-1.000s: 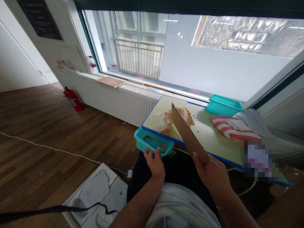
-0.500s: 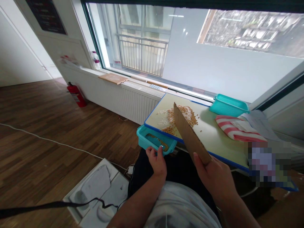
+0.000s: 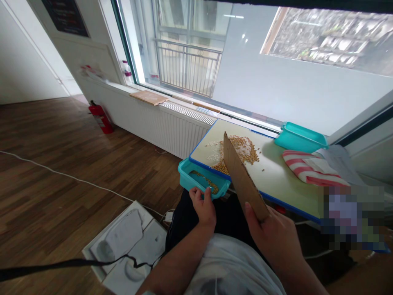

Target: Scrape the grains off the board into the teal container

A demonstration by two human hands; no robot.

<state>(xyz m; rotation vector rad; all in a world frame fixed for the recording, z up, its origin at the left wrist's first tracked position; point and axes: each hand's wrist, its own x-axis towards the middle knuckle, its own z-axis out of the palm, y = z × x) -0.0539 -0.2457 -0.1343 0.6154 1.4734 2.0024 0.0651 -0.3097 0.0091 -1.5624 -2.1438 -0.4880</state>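
Observation:
My left hand (image 3: 203, 205) grips the near rim of a teal plastic bin (image 3: 188, 180), thumb over the edge. The bin sits just under the table's front edge, and yellowish beans (image 3: 211, 185) lie on its bottom. In my right hand (image 3: 273, 229) is a flat strip of brown cardboard (image 3: 244, 176), held by its near end and slanting over the tabletop. Its far end stands among a spread of beans (image 3: 247, 149) and white grains (image 3: 215, 152). Some beans lie close to the blue-edged rim above the bin; the cardboard hides part of the pile.
On the pale table (image 3: 285, 192) are a second teal bin (image 3: 302, 137) at the back right and a red-and-white striped cloth (image 3: 310, 168). A radiator (image 3: 172, 127) runs beneath the window. A white box-like tray (image 3: 129, 241) and a cable (image 3: 76, 184) lie on the floor at left.
The cardboard's held end and my right hand have shifted slightly left and toward me. More beans lie near the front edge beside the cardboard. My left hand stays on the bin.

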